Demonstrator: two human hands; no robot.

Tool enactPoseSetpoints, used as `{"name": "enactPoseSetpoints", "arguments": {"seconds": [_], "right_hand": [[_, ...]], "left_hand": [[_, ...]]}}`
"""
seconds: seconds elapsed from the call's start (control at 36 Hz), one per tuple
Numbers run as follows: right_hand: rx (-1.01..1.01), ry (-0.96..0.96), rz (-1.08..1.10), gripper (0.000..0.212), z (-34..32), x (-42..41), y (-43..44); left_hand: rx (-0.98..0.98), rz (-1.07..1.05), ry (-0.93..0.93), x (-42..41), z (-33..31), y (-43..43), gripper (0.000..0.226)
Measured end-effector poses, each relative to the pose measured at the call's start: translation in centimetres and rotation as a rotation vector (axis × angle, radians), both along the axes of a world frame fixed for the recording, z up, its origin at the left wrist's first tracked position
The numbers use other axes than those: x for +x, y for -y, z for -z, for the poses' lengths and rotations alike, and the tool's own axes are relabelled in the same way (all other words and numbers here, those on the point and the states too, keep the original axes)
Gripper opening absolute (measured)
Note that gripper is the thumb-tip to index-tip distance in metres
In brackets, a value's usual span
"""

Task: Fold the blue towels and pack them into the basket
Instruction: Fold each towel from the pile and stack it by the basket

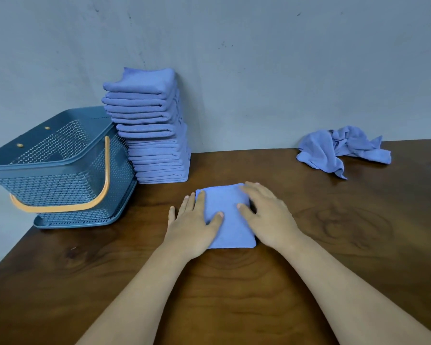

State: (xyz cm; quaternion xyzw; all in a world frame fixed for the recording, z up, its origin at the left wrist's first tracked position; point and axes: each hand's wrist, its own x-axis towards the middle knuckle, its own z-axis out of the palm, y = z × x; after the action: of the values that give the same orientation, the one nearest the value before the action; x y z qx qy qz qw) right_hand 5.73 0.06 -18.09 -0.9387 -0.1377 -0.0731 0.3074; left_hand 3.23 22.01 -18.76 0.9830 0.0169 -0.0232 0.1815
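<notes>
Right of the basket: folded towel, left hand and right hand pressing flat, fingers straight. Soft, light, limp; probably best lifted by both sides.

The left forearm and right forearm reach forward and converge on the folded towel. The left hand lies flat over the towel's left edge, fingers straight, thumb on the cloth. The right hand presses its right side with fingers spread.
</notes>
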Motion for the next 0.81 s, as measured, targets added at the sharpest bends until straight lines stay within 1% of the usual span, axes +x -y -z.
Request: {"name": "enactPoseSetpoints", "arguments": {"seconds": [0.06,0.11,0.14,0.19,0.28,0.36,0.42,0.44,0.5,0.58,0.64,0.67,0.72,0.75,0.81], "right_hand": [[-0.060,0.025,0.206,0.054,-0.3,0.3,0.2],[-0.119,-0.039,0.261,0.059,-0.3,0.7,0.0],[-0.098,-0.078,0.255,0.055,-0.2,0.9,-0.2],[-0.006,-0.116,0.241,0.036,-0.3,1.4,-0.8],[0.114,-0.109,0.233,0.025,-0.5,1.9,-1.4],[0.303,-0.172,0.180,0.008,-0.7,1.8,-1.5],[0.468,-0.222,0.104,0.006,-1.0,1.4,-1.8],[0.530,-0.219,0.068,0.008,-1.3,1.2,-2.0],[0.643,-0.199,0.000,0.011,-2.2,0.8,-2.3],[0.790,-0.182,-0.095,0.018,-3.6,0.4,-2.9],[0.845,-0.156,-0.138,0.020,-4.7,0.2,-3.2],[0.863,-0.139,-0.155,0.022,-5.4,0.2,-3.4],[0.892,-0.100,-0.191,0.025,-6.5,0.4,-3.6],[0.900,-0.078,-0.207,0.027,-7.0,0.4,-3.8],[0.889,-0.029,-0.218,0.030,-7.6,0.5,-3.9]], "left_hand": [[0.008,-0.001,0.011,0.1,0.1,0.0,0.087],[0.006,0.001,0.012,0.1,0.2,0.0,0.086],[0.003,0.004,0.011,0.1,0.2,0.1,0.086],[0.003,0.007,0.011,0.1,0.2,0.1,0.085],[-0.013,-0.001,0.012,0.0,-0.1,0.1,0.083],[-0.112,-0.030,0.041,-0.2,-0.2,0.1,0.081],[-0.246,-0.084,0.072,-0.1,-0.4,-0.2,0.082],[-0.343,-0.122,0.089,-0.1,-0.6,-0.3,0.085],[-0.607,-0.178,0.122,0.1,-1.2,-0.7,0.087],[-1.021,-0.201,0.176,0.2,-2.1,-1.2,0.062],[-1.283,-0.186,0.176,0.1,-2.8,-1.6,0.063],[-1.397,-0.157,0.137,0.2,-3.1,-1.9,0.063],[-1.567,-0.030,0.029,0.0,-3.7,-2.3,0.055],[-1.617,0.019,-0.007,-0.2,-4.0,-2.6,0.051],[-1.675,0.058,0.019,-0.2,-4.4,-3.0,0.049]]}}
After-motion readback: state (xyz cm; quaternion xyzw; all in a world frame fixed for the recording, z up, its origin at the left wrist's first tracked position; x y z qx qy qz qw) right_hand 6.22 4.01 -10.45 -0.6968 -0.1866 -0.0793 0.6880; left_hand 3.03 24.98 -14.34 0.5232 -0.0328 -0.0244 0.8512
